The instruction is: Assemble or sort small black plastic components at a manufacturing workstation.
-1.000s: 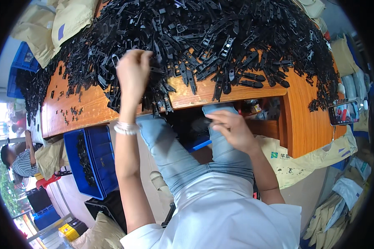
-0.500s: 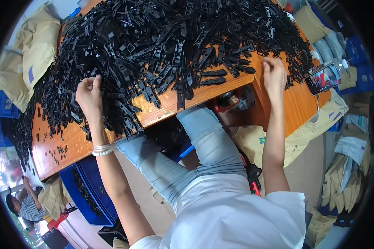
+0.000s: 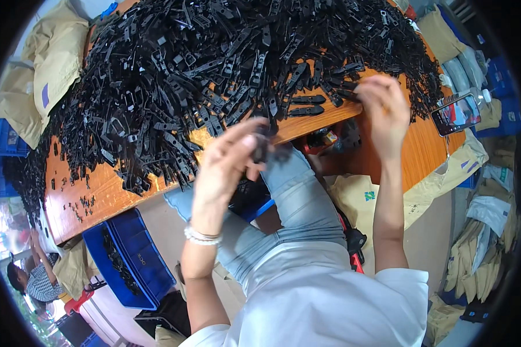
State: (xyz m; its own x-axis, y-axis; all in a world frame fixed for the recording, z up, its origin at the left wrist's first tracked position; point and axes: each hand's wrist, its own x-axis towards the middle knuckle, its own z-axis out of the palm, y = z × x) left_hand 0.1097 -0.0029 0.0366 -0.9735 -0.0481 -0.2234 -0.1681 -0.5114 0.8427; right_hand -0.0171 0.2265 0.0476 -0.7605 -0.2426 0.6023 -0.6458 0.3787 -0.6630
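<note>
A large heap of black plastic parts (image 3: 214, 63), many long and slotted, covers the wooden table (image 3: 307, 124). My left hand (image 3: 228, 153) is raised over the table's front edge, its fingers closed around one or more small black plastic parts (image 3: 261, 144); motion blur hides their exact shape. A white beaded bracelet circles that wrist. My right hand (image 3: 383, 104) hovers by the heap's right front edge, fingers bent and smeared by motion. A long black part lies right at its fingertips; whether they grip it I cannot tell.
A phone (image 3: 456, 115) stands tilted at the table's right. Blue crates (image 3: 147, 254) sit below left, one holding black parts. Brown paper bags (image 3: 58, 63) stack at the far left, with more at the right. A person (image 3: 37, 272) works at the lower left.
My left hand has come from the heap's left side rightward and nearer my body, now with black plastic in its fingers. My right hand has shifted slightly and blurred.
</note>
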